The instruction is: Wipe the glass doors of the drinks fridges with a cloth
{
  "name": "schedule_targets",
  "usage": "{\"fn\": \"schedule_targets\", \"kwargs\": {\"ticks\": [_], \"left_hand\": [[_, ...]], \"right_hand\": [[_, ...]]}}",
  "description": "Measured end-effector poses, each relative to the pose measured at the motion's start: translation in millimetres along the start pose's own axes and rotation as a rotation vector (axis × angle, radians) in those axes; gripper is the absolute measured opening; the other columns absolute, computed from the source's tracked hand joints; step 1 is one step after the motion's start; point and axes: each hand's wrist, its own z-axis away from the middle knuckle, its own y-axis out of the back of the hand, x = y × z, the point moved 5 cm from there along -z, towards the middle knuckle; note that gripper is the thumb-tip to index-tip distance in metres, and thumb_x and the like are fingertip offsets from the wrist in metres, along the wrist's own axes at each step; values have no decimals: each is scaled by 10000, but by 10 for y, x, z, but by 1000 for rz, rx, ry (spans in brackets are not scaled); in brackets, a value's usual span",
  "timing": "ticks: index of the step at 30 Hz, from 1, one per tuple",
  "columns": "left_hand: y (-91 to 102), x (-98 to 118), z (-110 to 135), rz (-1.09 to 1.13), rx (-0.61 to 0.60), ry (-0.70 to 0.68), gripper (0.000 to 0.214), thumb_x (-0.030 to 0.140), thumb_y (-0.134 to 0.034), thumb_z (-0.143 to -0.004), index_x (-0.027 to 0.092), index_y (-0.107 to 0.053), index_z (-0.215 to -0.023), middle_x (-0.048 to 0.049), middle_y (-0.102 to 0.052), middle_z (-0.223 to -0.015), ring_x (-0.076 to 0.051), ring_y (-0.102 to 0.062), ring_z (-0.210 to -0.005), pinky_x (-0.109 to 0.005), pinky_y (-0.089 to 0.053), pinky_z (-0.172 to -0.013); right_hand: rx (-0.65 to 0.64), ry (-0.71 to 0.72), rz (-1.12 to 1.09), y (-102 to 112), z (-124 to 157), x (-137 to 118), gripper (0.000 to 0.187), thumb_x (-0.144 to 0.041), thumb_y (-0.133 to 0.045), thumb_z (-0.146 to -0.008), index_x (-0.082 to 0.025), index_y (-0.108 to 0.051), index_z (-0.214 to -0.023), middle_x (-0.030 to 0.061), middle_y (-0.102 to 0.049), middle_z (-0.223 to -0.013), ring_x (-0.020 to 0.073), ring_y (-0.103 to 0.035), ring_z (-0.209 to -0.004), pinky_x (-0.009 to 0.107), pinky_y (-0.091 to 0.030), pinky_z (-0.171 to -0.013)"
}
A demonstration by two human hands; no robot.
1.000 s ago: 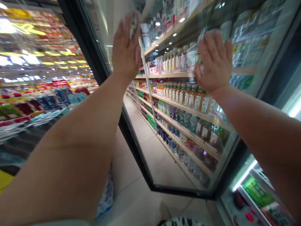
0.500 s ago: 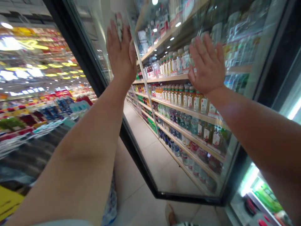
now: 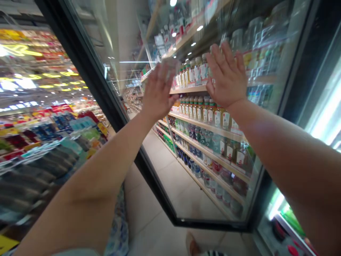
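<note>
A glass door (image 3: 186, 199) with a black frame stands swung open in front of me. My left hand (image 3: 159, 93) is raised against the glass, fingers pressing a small pale cloth (image 3: 170, 68) onto it; the cloth is blurred by motion. My right hand (image 3: 228, 81) lies flat on the glass a little to the right, fingers spread, holding nothing. Shelves of bottled drinks (image 3: 210, 110) show in the glass behind both hands.
The lit cooler interior (image 3: 290, 220) with green and red packs opens at the lower right. Store shelves of packaged goods (image 3: 53, 142) fill the left. Pale tiled floor (image 3: 144, 213) lies below, and my foot (image 3: 193, 245) shows by the door's bottom edge.
My left hand has slid down and to the right across the glass with the cloth. My right hand has stayed flat on the door, shifting slightly left.
</note>
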Motion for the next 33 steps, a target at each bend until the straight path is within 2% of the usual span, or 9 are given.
{"fn": "schedule_targets", "kwargs": {"ticks": [3, 8, 10, 15, 21, 25, 27, 31, 33], "left_hand": [[-123, 115, -85, 81, -208, -186, 758, 732, -271, -991, 383, -245, -1663, 142, -112, -1719, -197, -60, -1630, -465, -49, -1364], [55, -317, -120, -23, 218, 309, 793, 616, -89, -1050, 155, -191, -1687, 7, -51, -1757, -215, 121, -1622, -492, 53, -1347], [-5, -159, -59, -13, 190, 214, 799, 629, -136, -1051, 145, -218, -1681, -19, -69, -1758, -208, 124, -1620, -477, 7, -1354], [-170, 190, -84, 120, -192, -198, 714, 701, -296, -1011, 361, -335, -1638, 91, -224, -1713, -240, -161, -1618, -514, -116, -1347], [-31, -126, -261, -74, 214, 293, 841, 637, -39, -1039, 131, -293, -1661, -37, -173, -1746, -199, -6, -1632, -468, -44, -1356], [-236, 337, -289, 76, -97, -82, 781, 714, -269, -1000, 298, -309, -1660, 61, -158, -1739, -215, -14, -1633, -490, -58, -1360], [-198, 369, -366, 133, -186, -168, 722, 694, -367, -984, 406, -314, -1644, 130, -188, -1717, -217, -80, -1630, -475, -43, -1366], [26, -84, -551, 0, 31, 337, 684, 507, -341, -1051, 246, -278, -1680, 44, -165, -1742, -260, -48, -1632, -459, 67, -1358], [24, -93, -504, -79, 63, 448, 738, 492, -365, -1056, 106, -252, -1675, -63, -133, -1752, -293, -2, -1628, -473, 81, -1349]], "right_hand": [[3, 24, -6, 6, 5, -22, 697, -434, -253, -970, -385, -132, -1655, -168, -79, -1699, 77, 72, -1623, 553, 12, -1369], [16, 15, -31, -35, -8, 2, 728, -434, -298, -944, -399, -134, -1652, -179, -45, -1697, 95, 60, -1628, 531, 52, -1364], [25, 23, -39, -49, -15, 7, 725, -430, -292, -946, -377, -146, -1655, -170, -33, -1700, 104, 57, -1630, 532, 55, -1361], [34, 35, -52, -60, -21, 5, 707, -443, -269, -956, -326, -197, -1649, -137, -44, -1708, 125, 28, -1634, 550, 47, -1358], [22, 38, -36, -60, -14, 3, 683, -452, -260, -979, -364, -165, -1650, -153, -25, -1704, 110, 40, -1631, 531, 36, -1363], [45, 66, -19, -49, -11, -3, 664, -467, -225, -1008, -327, -183, -1656, -124, -46, -1715, 128, 25, -1635, 534, 20, -1363], [42, 72, -5, -42, -10, -6, 658, -470, -214, -1020, -314, -185, -1658, -114, -48, -1718, 134, 22, -1636, 522, 20, -1365], [45, 81, 23, -15, -3, -19, 650, -456, -198, -1042, -269, -187, -1665, -81, -71, -1727, 165, -4, -1640, 513, 10, -1368], [56, 96, 39, -5, 2, -30, 651, -446, -218, -1047, -244, -203, -1666, -59, -93, -1729, 197, -33, -1641, 530, -17, -1365]]}}
